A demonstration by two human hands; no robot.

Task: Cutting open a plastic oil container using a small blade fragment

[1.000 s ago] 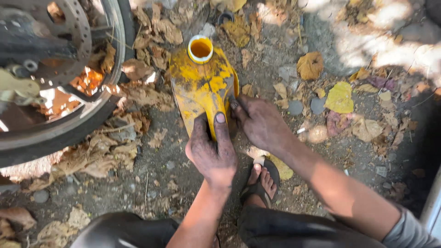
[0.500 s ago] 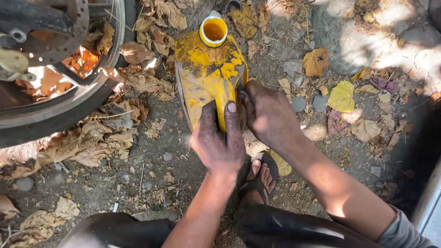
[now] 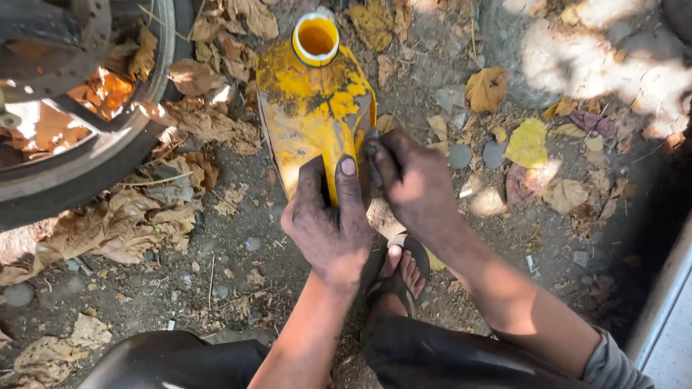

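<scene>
A dirty yellow plastic jug (image 3: 311, 108) with an open round mouth at its far end lies on the ground, cut open at the near end. My left hand (image 3: 328, 220), black with grime, grips the jug's near edge, thumb on top. My right hand (image 3: 411, 184), just as dirty, clasps the jug's right near corner with its fingers curled over the rim. Both forearms reach in from the bottom of the head view.
A motorcycle wheel (image 3: 86, 166) with its brake disc stands at the top left. Dry leaves (image 3: 137, 223) and small stones litter the dirt ground. My foot in a sandal (image 3: 398, 277) rests below the hands. A pale ledge (image 3: 663, 317) runs along the right edge.
The view has shifted a little and the jug now sits slightly higher in frame. Both hands keep the same hold on its near end.
</scene>
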